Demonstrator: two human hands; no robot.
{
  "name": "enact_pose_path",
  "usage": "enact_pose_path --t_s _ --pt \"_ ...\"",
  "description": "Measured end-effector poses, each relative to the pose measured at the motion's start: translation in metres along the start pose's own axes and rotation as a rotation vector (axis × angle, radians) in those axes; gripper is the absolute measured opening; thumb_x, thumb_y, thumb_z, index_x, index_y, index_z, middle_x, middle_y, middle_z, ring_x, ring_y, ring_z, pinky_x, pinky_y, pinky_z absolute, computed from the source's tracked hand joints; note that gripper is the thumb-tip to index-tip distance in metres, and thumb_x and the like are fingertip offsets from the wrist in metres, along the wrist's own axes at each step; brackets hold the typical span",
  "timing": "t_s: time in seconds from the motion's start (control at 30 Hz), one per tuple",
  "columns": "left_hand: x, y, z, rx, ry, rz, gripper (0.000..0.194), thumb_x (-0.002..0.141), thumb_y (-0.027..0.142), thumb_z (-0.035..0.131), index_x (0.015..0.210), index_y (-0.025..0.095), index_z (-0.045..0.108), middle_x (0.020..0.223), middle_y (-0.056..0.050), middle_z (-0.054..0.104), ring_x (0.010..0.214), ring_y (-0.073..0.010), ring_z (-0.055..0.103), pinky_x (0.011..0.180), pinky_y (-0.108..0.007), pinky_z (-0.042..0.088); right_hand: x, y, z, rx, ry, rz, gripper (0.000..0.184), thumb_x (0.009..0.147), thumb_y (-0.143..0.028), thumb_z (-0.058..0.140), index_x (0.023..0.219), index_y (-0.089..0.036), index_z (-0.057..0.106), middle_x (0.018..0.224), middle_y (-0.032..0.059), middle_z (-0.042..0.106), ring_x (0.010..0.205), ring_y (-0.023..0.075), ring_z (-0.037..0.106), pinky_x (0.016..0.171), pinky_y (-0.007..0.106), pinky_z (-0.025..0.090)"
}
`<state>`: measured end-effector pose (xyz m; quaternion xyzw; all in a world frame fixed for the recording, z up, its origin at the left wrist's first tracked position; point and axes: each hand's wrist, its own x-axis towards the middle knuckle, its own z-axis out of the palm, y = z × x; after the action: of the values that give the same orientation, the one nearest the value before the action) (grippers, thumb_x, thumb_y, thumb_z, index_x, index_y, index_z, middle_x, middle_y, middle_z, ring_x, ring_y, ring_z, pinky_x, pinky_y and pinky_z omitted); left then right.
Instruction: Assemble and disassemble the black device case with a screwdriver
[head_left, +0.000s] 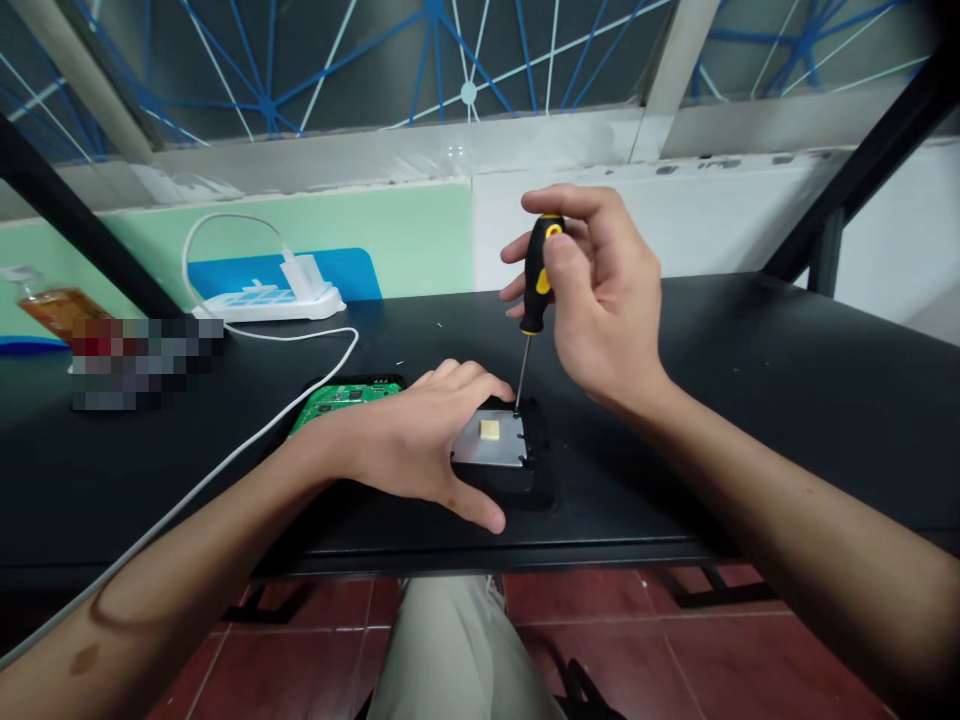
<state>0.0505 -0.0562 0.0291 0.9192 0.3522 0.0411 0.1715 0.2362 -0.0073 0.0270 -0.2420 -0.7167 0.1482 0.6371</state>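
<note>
My right hand (pixel 604 290) is closed round the black and yellow handle of a screwdriver (pixel 536 275), its thumb and forefinger on the handle. The shaft slants down, and its tip meets the far right corner of a silver metal plate (pixel 504 450). A small pale yellow square pad (pixel 490 430) sits on that plate. The plate lies in a black plastic case (pixel 514 480) on the table. My left hand (pixel 420 430) spans the case, forefinger at the far edge and thumb at the near edge, gripping it. The case's left part is hidden under this hand.
A green circuit board (pixel 345 395) in a black frame lies left of my left hand. A white cable (pixel 277 425) runs across the black table (pixel 675 450) to a plug on a white power strip (pixel 262 303). An orange bottle (pixel 64 305) stands far left.
</note>
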Motion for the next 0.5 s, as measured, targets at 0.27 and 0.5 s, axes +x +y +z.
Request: enact_pose_path --t_s 0.27,0.5 --pt "0.0007 -0.0001 -0.0005 -0.037 0.002 0.024 0.084 0.064 0.061 0.08 0.129 0.025 0.042 0.124 -0.007 0.048 0.117 -0.0298 0.042 0.095 -0.041 0.041 -0.0007 -0.0014 0.0002 0.039 0.001 -0.007 0.026 0.1 -0.044 0.038 0.116 -0.033 0.055 0.099 0.0004 0.069 0.063 0.0126 0.066 0.058 0.03 0.057" --pt "-0.0002 0.0004 -0.0011 -0.032 -0.002 0.01 0.08 0.064 0.058 0.082 0.126 0.026 0.042 0.124 -0.007 0.048 0.118 -0.0306 0.042 0.095 -0.041 0.041 0.0002 -0.0051 0.0015 -0.023 0.064 -0.051 0.02 0.094 -0.042 0.054 0.11 -0.03 0.059 0.082 -0.0011 0.063 0.058 0.0115 0.059 0.055 0.028 0.054"
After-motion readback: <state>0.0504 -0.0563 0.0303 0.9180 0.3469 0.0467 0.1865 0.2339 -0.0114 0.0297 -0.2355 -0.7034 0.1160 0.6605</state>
